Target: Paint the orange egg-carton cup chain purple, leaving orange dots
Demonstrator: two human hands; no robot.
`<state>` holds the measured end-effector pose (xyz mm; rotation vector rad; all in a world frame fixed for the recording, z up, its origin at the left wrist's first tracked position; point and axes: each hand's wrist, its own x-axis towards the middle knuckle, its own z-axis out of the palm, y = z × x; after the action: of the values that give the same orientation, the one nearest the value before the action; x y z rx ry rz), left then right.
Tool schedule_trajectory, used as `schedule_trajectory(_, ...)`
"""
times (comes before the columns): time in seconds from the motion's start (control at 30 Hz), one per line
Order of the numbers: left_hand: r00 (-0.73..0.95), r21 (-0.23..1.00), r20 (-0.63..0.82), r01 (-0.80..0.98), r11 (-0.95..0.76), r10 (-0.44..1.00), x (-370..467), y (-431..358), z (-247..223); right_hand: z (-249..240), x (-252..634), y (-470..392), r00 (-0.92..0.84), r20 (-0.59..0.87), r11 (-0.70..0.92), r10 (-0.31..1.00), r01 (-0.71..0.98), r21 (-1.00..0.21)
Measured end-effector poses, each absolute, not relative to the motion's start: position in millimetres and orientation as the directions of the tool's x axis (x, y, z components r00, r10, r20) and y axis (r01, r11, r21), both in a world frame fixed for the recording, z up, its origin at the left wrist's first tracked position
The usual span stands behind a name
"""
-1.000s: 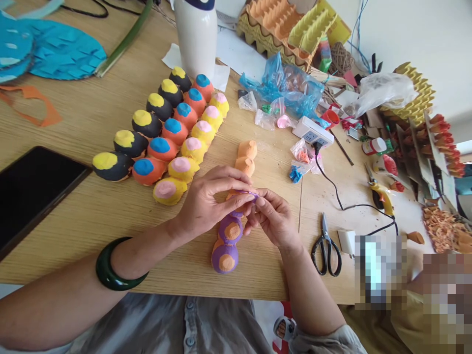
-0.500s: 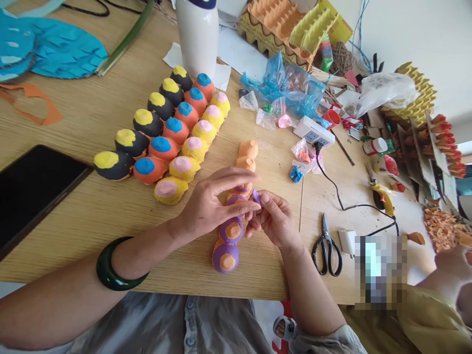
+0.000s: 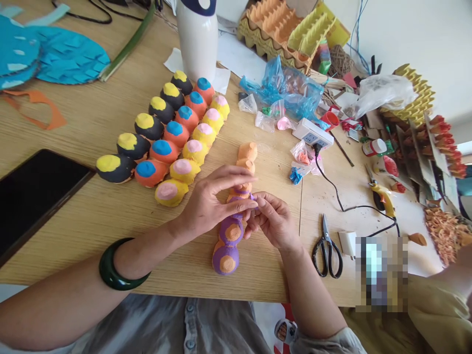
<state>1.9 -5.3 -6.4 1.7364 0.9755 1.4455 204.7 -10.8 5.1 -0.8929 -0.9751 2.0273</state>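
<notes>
An orange egg-carton strip (image 3: 246,151) lies lengthwise before me. Its nearer bumps are coated in purple clay (image 3: 225,259) around orange centres, while the far ones are bare orange. Between thumb and fingertips, my right hand (image 3: 275,219) pinches a small piece of purple clay (image 3: 252,197) at the strip's right side. My left hand (image 3: 210,196) reaches over the strip from the left with fingers stretched out and apart from the thumb. Its thumb tip comes close to the right fingertips; whether they touch I cannot tell. Part of the strip's middle is hidden behind the left hand.
Finished-looking coloured strips (image 3: 173,132) stand at the left, beside a phone (image 3: 40,196) and a white bottle (image 3: 199,44). On the right are black scissors (image 3: 326,248), a power strip (image 3: 313,133), a glue gun (image 3: 383,199) and a co-worker's sleeve (image 3: 435,309).
The purple clay piece, upright between my fingers before, now sits lower and is more covered by my right fingertips. Both hands stay nearly in place; the view has shifted slightly.
</notes>
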Motion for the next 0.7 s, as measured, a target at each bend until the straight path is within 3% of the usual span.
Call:
schedule_trajectory(0.23,0.118,0.847,0.507,0.112,-0.519,0.854,3.8,-6.0,-1.3,4.8,203.8,-10.2,-0.544,-0.278,-0.480,0.792,-0.273,-0.834)
schedule_trajectory(0.4,0.133,0.923,0.363,0.085,-0.375,0.922,3.4,-7.5,-0.1,5.9,204.7,-10.9,-0.532,-0.287,-0.475,0.796,-0.255,-0.842)
schedule_trajectory(0.6,0.144,0.848,0.501,0.112,-0.518,0.853,5.1,-5.5,-5.1,5.1,204.2,-10.6,-0.541,-0.289,-0.489,0.790,-0.272,-0.829)
schedule_trajectory(0.7,0.136,0.891,0.432,0.091,-0.445,0.892,6.3,-7.3,-3.7,2.5,204.8,-9.5,-0.527,-0.290,-0.480,0.799,-0.268,-0.836)
